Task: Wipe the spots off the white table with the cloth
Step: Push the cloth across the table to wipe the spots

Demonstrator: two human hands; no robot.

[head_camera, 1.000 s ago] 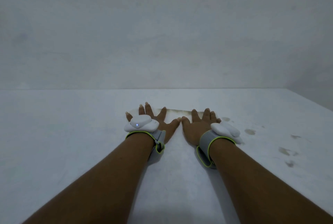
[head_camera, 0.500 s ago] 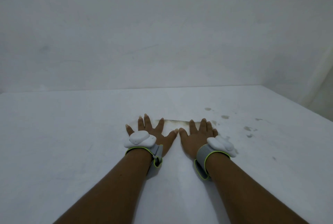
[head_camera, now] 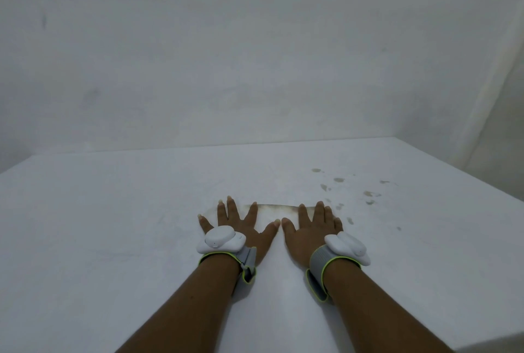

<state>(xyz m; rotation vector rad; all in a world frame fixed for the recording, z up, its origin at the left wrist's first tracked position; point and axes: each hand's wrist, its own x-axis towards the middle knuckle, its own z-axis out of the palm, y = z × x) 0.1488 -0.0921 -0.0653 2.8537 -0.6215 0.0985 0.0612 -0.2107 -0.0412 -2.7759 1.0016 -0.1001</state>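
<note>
Cloth (head_camera: 279, 209) lies flat under both spread hands (head_camera: 280, 235).

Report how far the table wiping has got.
Done: no wiped patch can be told apart; the white table looks plain around the hands. In hand: left hand and right hand lie flat, fingers spread, pressing the cloth, whose far edge looks soiled. Left: a cluster of brownish spots beyond and to the right of the right hand, not yet covered by the cloth.
</note>
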